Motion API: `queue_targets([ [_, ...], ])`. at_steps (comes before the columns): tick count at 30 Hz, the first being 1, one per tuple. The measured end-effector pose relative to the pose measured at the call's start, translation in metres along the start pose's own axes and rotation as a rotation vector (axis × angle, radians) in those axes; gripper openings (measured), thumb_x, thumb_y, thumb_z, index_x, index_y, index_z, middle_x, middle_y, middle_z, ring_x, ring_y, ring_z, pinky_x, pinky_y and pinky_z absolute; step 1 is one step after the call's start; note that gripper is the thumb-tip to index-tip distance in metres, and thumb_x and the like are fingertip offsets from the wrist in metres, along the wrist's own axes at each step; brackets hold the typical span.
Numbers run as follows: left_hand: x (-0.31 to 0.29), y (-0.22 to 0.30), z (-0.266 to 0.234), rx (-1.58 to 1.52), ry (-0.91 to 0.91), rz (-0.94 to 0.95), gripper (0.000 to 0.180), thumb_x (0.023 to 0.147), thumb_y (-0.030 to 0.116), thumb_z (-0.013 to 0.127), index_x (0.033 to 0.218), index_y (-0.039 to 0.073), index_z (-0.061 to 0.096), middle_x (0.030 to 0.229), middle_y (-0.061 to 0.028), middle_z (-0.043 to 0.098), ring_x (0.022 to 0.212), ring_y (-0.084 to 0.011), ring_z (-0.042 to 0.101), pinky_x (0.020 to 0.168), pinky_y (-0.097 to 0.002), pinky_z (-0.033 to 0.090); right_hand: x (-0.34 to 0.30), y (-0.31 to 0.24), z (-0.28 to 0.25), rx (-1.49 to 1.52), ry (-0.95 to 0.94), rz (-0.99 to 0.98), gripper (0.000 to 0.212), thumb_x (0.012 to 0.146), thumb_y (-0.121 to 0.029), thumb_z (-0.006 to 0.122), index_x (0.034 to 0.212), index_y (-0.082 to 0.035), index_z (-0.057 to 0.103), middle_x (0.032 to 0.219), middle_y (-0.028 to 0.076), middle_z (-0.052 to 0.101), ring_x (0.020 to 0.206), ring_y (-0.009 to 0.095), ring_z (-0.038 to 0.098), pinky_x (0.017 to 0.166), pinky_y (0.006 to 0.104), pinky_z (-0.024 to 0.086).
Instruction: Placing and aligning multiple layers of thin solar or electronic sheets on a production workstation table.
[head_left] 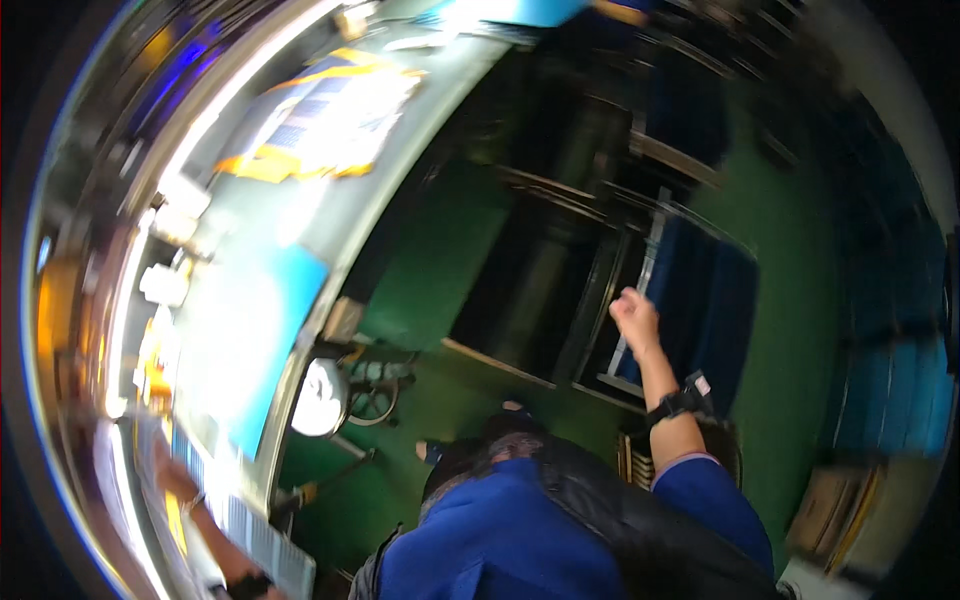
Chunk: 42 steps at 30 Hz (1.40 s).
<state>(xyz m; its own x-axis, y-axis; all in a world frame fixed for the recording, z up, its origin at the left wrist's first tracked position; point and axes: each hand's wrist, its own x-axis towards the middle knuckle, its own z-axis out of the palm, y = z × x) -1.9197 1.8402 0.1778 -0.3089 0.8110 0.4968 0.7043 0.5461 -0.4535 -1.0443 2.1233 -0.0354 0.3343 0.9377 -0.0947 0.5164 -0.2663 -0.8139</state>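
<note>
- Blue cloth, hung on a dark metal frame (600,300), lay just beside the right hand (634,318); the hand was raised at arm's length with its fingers curled together into a loose fist at the frame's pale upright edge. Blur hid whether it actually clamped the edge or only touched it.
- Reaching across the body in this way suggested, as a judgement, that the frame's edge offered the one firm place to hold, the blue cloth panel (715,300) itself being slack.
- A black band with a small tag (680,400) sat on the right wrist, above a blue sleeve.
- The left hand (172,478) rested far to the person's left on the bench (330,215), its fingers spread flat over pale ribbed sheets (265,545) near the bench edge, seemingly to steady them; nothing was seen held in it.
- The bench was a long, pale, glossy surface that curved with the lens; it carried a bright blue sheet (265,330), small white blocks (165,285) and a yellow-bordered printed sheet (320,120).
- A white round dial with a handwheel (322,398) stood below the bench edge.
- The floor (790,330) was dark green; dark racks and blue crates (900,400) lined the right side of the dim room.
</note>
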Motion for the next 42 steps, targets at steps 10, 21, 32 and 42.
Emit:
queue_targets([
  [10, -0.131, 0.199, 0.002, -0.59, -0.095, 0.001, 0.039, 0.072, -0.005, 0.051, 0.105, 0.01, 0.065, 0.105, -0.0111, 0.066, 0.093, -0.0255, 0.065, 0.073, -0.0365, 0.054, -0.121, -0.23, 0.265, 0.843, -1.13, 0.441, 0.085, 0.085, -0.056, 0.054, 0.142, -0.003, 0.021, 0.137, 0.023, 0.038, 0.123, 0.034, 0.044, 0.1, 0.0458, 0.039],
  [21, -0.192, 0.188, -0.042, -0.948, -0.093, -0.538, 0.056, 0.073, 0.021, 0.076, 0.12, 0.002, 0.054, 0.13, -0.0212, 0.047, 0.121, -0.0364, 0.044, 0.103, -0.0436, 0.034, -0.087, -0.308, 0.32, 0.398, -1.134, 0.4, 0.057, 0.088, -0.038, 0.061, 0.132, -0.008, 0.043, 0.103, 0.008, 0.061, 0.092, 0.021, 0.062, 0.079, 0.0344, 0.052],
  [32, -0.127, 0.108, 0.032, -1.878, -0.441, -1.173, 0.06, 0.081, -0.002, 0.064, 0.135, -0.003, 0.038, 0.114, -0.0165, 0.058, 0.084, -0.0156, 0.064, 0.07, -0.024, 0.053, -0.045, -0.362, 0.387, 0.128, -1.099, -0.149, 0.03, 0.085, -0.006, 0.064, 0.114, -0.003, 0.06, 0.094, 0.0, 0.065, 0.077, 0.007, 0.059, 0.068, 0.0208, 0.048],
  [42, -0.101, 0.101, 0.094, -1.233, -0.535, -0.353, 0.057, 0.073, 0.006, 0.07, 0.126, 0.021, 0.056, 0.14, -0.0017, 0.044, 0.138, -0.0281, 0.024, 0.113, -0.0459, 0.016, 0.014, -0.361, 0.438, 0.033, -0.872, -0.475, 0.03, 0.085, -0.004, 0.064, 0.114, 0.002, 0.06, 0.102, 0.004, 0.064, 0.091, 0.009, 0.058, 0.086, 0.0227, 0.045],
])
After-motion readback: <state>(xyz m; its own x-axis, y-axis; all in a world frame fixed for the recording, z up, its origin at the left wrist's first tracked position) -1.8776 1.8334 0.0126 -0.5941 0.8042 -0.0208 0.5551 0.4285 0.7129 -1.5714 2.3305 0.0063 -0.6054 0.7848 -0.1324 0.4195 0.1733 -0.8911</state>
